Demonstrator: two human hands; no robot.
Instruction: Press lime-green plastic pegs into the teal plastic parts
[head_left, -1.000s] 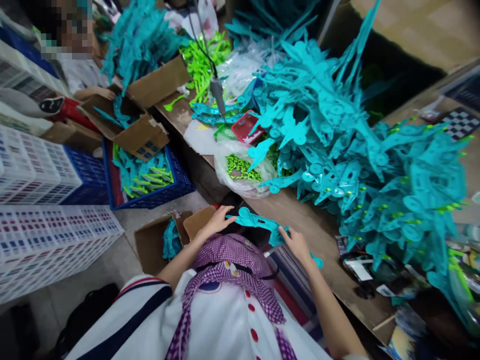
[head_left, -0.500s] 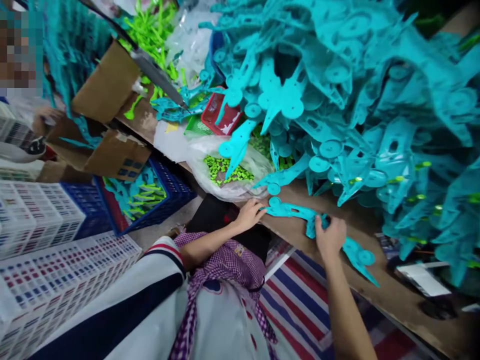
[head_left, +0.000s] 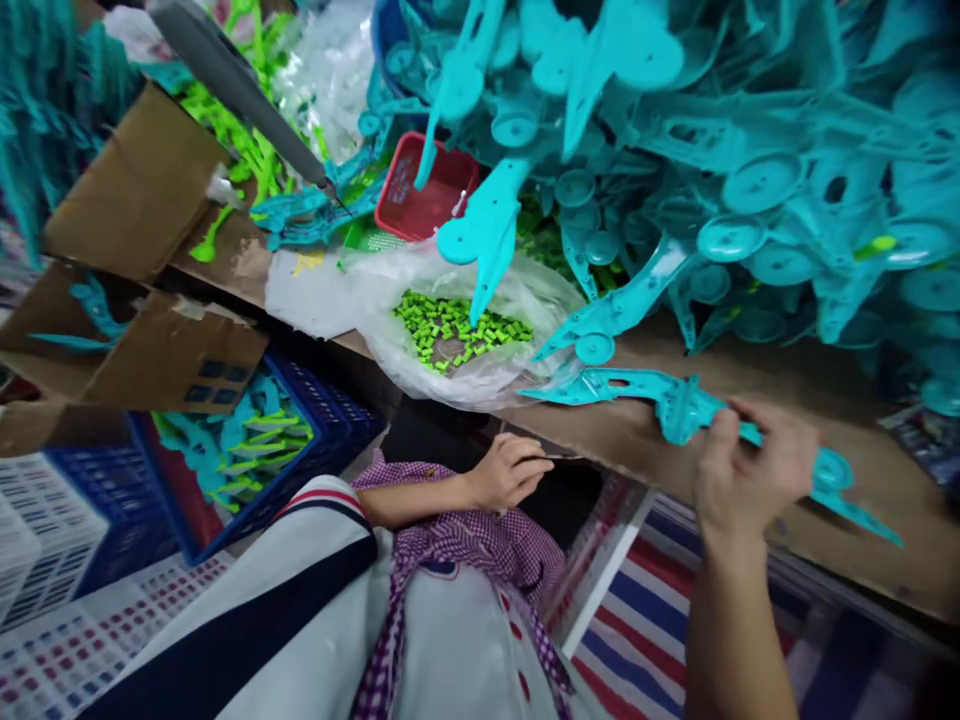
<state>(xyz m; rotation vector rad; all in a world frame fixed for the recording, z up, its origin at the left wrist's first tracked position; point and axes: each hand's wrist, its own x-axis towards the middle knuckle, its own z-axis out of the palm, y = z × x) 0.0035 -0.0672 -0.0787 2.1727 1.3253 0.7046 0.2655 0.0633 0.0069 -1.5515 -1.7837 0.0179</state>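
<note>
A long teal plastic part [head_left: 630, 385], with an oval slot, round discs and pointed ends, lies along the front of the bench. My right hand [head_left: 757, 470] is closed over its right half, thumb and fingers gripping it from above. At the bench's front edge, over my lap, my left hand [head_left: 510, 472] is apart from the part. Its fingers are curled together; whether something small is in them is hidden. Beyond the part, a clear plastic bag [head_left: 375, 325] lies spread open with many small bright green pieces [head_left: 431, 315] in it.
Similar teal parts [head_left: 750, 180] are heaped high at the back right. A grey pen-shaped tool [head_left: 240, 90] hangs over the bench near a red plastic basket [head_left: 401, 215]. On the left stand a cardboard box [head_left: 172, 350] and a blue crate [head_left: 180, 530] with teal and green parts.
My left hand has come off the left end of the teal part and back toward my lap, fingers curling. My right hand still grips the part. The view has shifted.
</note>
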